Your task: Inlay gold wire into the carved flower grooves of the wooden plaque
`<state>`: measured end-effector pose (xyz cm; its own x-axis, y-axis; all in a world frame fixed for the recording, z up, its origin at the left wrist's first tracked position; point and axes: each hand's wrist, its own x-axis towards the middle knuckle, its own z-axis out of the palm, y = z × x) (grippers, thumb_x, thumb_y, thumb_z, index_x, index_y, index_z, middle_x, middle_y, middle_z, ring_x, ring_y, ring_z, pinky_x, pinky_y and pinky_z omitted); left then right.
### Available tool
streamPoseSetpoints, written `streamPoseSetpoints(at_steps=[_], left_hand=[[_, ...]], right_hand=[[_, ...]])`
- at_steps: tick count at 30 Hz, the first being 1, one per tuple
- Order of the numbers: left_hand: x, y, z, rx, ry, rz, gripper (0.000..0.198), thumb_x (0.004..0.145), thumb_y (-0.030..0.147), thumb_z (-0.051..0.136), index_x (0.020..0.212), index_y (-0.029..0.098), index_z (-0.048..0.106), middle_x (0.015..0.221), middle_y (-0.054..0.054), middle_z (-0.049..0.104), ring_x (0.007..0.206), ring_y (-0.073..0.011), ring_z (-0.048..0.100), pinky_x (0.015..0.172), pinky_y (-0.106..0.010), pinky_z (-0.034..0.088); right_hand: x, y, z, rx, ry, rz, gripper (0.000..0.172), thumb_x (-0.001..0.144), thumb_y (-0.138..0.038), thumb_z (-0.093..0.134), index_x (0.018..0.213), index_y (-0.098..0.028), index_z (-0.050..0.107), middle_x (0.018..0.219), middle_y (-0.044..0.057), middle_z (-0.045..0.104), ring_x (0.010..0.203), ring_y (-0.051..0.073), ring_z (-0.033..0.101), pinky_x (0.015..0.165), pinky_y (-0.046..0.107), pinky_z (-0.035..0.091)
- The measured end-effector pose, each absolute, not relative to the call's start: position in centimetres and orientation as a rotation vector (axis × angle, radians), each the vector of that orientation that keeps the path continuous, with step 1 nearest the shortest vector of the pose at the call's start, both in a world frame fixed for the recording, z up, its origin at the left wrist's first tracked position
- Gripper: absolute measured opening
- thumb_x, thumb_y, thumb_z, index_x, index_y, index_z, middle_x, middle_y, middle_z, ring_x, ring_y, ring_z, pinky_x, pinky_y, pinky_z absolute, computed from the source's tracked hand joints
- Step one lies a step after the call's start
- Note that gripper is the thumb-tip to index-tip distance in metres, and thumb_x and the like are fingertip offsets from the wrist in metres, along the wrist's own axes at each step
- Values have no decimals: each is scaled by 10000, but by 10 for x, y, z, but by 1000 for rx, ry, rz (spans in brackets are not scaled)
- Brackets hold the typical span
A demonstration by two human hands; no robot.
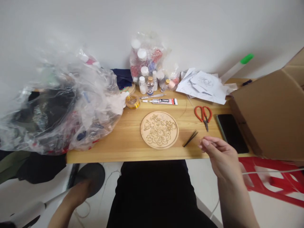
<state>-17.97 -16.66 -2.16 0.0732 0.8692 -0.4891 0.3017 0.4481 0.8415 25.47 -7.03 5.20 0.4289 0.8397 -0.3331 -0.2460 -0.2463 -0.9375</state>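
My right hand (220, 155) hovers over the table's front edge, thumb and fingertips pinched together; whether they hold something small I cannot make out. Nearest to it on the tabletop are black tweezers (190, 138) and red-handled pliers (203, 114). A round wooden plaque (160, 129) with carved flower outlines lies at the middle. Down below table level, left of my legs, is my left hand (82, 191), dim and smeared, so its fingers cannot be read. Behind the plaque lie a B-7000 glue tube (163, 101), a pen-like tool (154, 96) and a spool of gold wire (133, 102).
Clear plastic bags (95, 104) fill the table's left side. Small bottles (150, 85) and a bag of beads (148, 57) stand against the wall. To the right are printed papers (203, 85), a phone (231, 133), a cardboard box (268, 110) and a red stool (273, 180).
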Motion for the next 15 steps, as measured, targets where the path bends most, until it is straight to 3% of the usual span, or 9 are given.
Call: streamPoseSetpoints(at_steps=[3,5,7,10,13,15], left_hand=[[-149,-139,9,1329,1308,367,108,756,295,668,676,225,654,580,35,580,506,-127,529,452,-184,383],[-121,-116,35,1439,1131,253,100,816,300,642,891,249,683,808,1,667,721,-153,626,638,-196,486],[-89,-95,58,1585,868,293,137,869,329,587,841,219,662,793,-11,644,724,-138,613,677,-199,485],[-32,-70,76,1704,725,335,380,970,330,414,662,169,567,666,8,585,660,-98,572,671,-187,461],[32,-57,79,1987,931,332,337,1008,254,324,781,168,558,767,20,622,719,-72,590,698,-168,467],[72,-50,75,2235,1009,276,176,983,250,413,931,177,564,937,-2,639,852,-101,610,763,-204,484]], right_hand=[[240,-68,60,-1312,-526,1290,242,574,-291,870,769,-222,745,717,16,752,647,107,695,551,170,529],[231,-67,64,-1205,-492,1438,237,626,-281,837,842,-248,744,800,11,765,731,116,710,612,187,546],[226,-67,64,-1142,-467,1541,235,646,-280,820,866,-258,739,846,6,769,769,117,714,647,195,554],[229,-67,62,-1133,-436,1571,239,630,-268,817,852,-237,733,841,4,770,758,110,716,650,181,556],[243,-68,61,-1175,-386,1453,217,616,-224,789,823,-207,728,796,11,764,696,100,706,610,165,547],[253,-68,61,-1211,-346,1316,184,628,-193,745,811,-194,725,778,18,759,674,96,695,586,160,538]])
